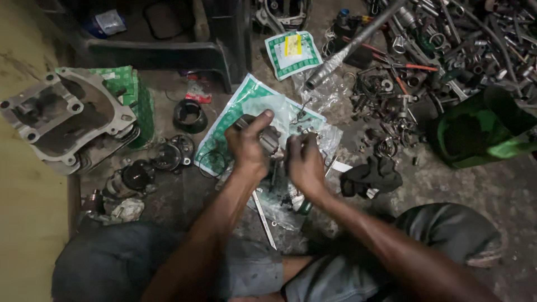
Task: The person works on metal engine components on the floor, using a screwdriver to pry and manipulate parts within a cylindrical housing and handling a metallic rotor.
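Note:
My left hand (246, 146) grips a grey metal engine part (269, 138), thumb stretched over its top. My right hand (305, 162) is closed beside it on the part's right side, fingers curled around something small that I cannot make out. Both hands hover over a green-and-white plastic packet (235, 114) spread on the floor, with small metal bits on it. A thin metal rod (264, 219) lies under my left forearm.
A finned engine cylinder (67, 120) rests on a green box (134, 92) at left. Round black parts (190, 116) and a dark cloth (372, 176) lie nearby. A heap of tools and metal parts (442, 50) fills the top right, a long pipe (352, 47) across it.

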